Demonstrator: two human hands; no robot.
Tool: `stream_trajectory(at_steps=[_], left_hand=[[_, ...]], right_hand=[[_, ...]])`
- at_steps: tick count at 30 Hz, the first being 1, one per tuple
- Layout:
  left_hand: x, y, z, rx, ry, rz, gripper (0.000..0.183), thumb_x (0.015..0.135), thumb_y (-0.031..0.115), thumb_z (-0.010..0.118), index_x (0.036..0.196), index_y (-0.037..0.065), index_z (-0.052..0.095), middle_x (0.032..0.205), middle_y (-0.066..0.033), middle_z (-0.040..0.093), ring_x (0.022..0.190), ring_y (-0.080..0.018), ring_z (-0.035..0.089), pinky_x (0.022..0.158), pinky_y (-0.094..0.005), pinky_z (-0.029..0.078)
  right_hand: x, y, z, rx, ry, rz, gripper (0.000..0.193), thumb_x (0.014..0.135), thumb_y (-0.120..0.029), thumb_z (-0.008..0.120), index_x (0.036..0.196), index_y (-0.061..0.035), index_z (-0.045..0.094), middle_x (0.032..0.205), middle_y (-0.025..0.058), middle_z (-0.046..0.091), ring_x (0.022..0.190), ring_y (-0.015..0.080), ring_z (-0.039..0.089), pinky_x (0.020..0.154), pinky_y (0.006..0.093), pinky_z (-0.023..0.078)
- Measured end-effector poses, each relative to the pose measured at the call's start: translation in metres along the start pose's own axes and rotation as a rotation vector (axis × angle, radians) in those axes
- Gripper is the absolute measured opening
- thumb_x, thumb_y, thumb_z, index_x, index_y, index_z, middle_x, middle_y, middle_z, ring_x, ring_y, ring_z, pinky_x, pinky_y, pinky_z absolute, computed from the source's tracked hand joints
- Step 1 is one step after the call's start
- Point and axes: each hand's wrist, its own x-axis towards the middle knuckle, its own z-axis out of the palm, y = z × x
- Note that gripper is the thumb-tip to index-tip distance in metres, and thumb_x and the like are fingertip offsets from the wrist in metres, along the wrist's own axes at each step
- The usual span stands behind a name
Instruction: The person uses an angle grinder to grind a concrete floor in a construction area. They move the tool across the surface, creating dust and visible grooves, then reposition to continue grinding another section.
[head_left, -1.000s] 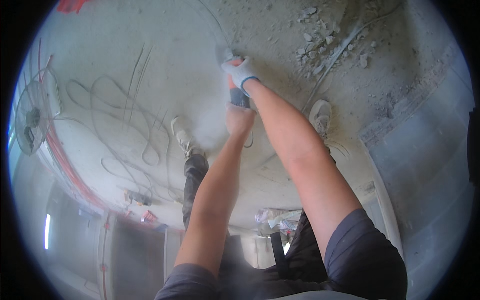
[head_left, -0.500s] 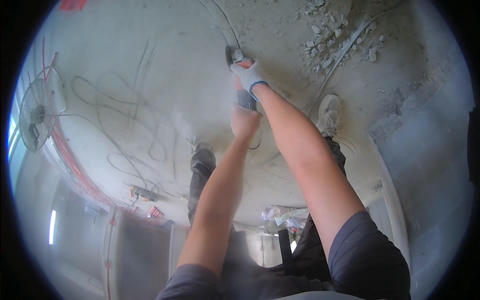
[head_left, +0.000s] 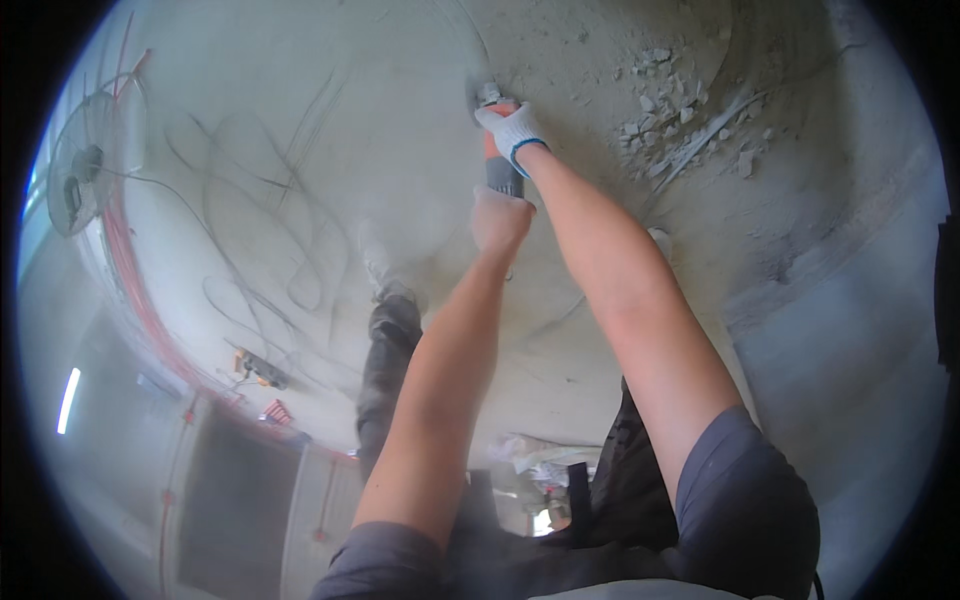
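We hold a grey and orange hand power tool (head_left: 498,150) with both hands, its front end pressed on the dusty grey concrete floor (head_left: 330,140). Our right hand (head_left: 512,128), in a white knit glove, is closed around the tool's front; our bare left hand (head_left: 498,218) is wrapped around its rear grip, just behind the right one.

We judge several risks: the dust cloud around the tool may hide the working point, and the tool could slip or kick toward our shoe (it stands near, half hidden in dust). The thin dark cables (head_left: 250,230) lying left of the tool could catch.

Far left of the tool we see a small red-striped package (head_left: 277,412), too blurred to describe further.
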Motion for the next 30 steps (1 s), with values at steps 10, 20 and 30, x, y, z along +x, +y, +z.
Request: stream_trajectory(at_steps=[10,20,30], left_hand=[[-0.011,0.036,-0.016,-0.118,-0.115,-0.062,0.057,0.080,0.018,0.079,0.127,-0.001,0.053,0.118,-0.0299,0.073,0.115,-0.0483,0.071,0.100,-0.0543,0.056],[-0.011,0.039,-0.010,-0.128,-0.032,-0.078,0.053,0.077,0.016,0.078,0.120,-0.002,0.053,0.109,-0.0300,0.074,0.108,-0.0506,0.072,0.096,-0.0563,0.056],[-0.001,0.061,-0.022,-0.118,-0.043,-0.114,0.060,0.076,0.017,0.083,0.125,-0.002,0.053,0.112,-0.0300,0.074,0.112,-0.0497,0.072,0.097,-0.0547,0.056]], right_hand=[[0.016,-0.006,-0.027,-0.084,0.034,-0.048,0.077,0.083,-0.047,0.088,0.134,0.0029,0.059,0.122,0.0172,0.072,0.110,0.0277,0.070,0.096,0.0408,0.056],[0.018,-0.006,-0.023,-0.057,0.016,-0.115,0.089,0.081,-0.043,0.091,0.142,0.0050,0.049,0.132,0.0222,0.065,0.119,0.0307,0.065,0.102,0.0430,0.054],[0.001,-0.073,-0.025,-0.103,-0.079,0.019,0.092,0.082,-0.047,0.089,0.145,0.0065,0.048,0.133,0.0223,0.066,0.121,0.0318,0.067,0.103,0.0428,0.054]])
